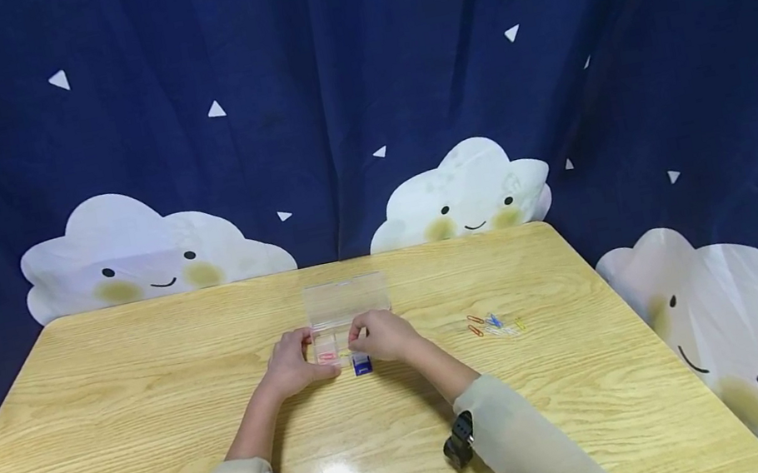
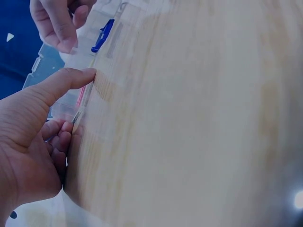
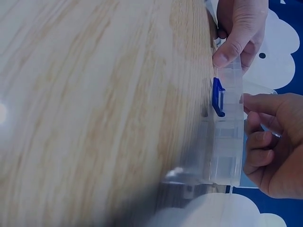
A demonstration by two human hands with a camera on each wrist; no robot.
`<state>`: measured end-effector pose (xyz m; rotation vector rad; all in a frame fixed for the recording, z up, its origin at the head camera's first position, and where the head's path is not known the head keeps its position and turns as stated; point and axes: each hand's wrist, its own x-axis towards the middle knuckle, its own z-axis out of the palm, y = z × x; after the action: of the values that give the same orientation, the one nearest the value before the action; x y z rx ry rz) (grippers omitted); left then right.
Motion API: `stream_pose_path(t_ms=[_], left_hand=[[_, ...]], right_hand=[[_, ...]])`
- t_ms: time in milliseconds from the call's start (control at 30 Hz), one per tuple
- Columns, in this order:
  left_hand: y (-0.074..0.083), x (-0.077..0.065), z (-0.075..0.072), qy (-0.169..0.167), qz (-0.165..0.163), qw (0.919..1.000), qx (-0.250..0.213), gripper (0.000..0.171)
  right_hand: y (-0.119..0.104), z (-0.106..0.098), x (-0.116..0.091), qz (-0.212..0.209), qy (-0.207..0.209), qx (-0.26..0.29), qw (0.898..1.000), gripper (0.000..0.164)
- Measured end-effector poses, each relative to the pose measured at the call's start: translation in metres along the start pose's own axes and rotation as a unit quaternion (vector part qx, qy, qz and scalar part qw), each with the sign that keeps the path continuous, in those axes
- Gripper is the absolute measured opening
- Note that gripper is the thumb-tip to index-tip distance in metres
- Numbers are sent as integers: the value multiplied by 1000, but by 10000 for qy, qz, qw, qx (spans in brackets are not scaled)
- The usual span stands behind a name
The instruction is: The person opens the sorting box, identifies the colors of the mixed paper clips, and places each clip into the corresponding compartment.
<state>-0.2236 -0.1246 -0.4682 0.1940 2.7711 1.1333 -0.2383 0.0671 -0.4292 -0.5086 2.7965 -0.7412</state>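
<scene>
A clear plastic compartment box [image 1: 326, 347] stands on the table with its transparent lid [image 1: 346, 300] raised at the back. My left hand [image 1: 291, 365] grips its left end, thumb along the front wall and fingers round the side. A red paper clip [image 1: 327, 356] lies in a left compartment. On the box's front is a blue latch [image 3: 218, 97]. Over the compartments right of the left hand is my right hand [image 1: 383, 336], fingers curled and thumb and index fingertips close together at the box. Whether anything is between those fingertips cannot be made out.
Loose paper clips, red, blue, white and yellow, lie to the right of the box, among them a red paper clip [image 1: 475, 330] and a yellow paper clip [image 1: 520, 324]. Behind the wooden table [image 1: 148, 395] hangs a dark blue curtain [image 1: 186, 177] with clouds.
</scene>
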Motion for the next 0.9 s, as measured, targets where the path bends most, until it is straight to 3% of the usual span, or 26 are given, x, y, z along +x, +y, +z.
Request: stream_pose_path(t_ms=[400,900], left_hand=[[-1,-1,0,103,55,9999,-2,75],[-2,1,2,60,77,10000,3,75]], right_hand=[[9,-12,-7,63,211,115,9997,14],[40,-36,-27,367,574,589,9959,16]])
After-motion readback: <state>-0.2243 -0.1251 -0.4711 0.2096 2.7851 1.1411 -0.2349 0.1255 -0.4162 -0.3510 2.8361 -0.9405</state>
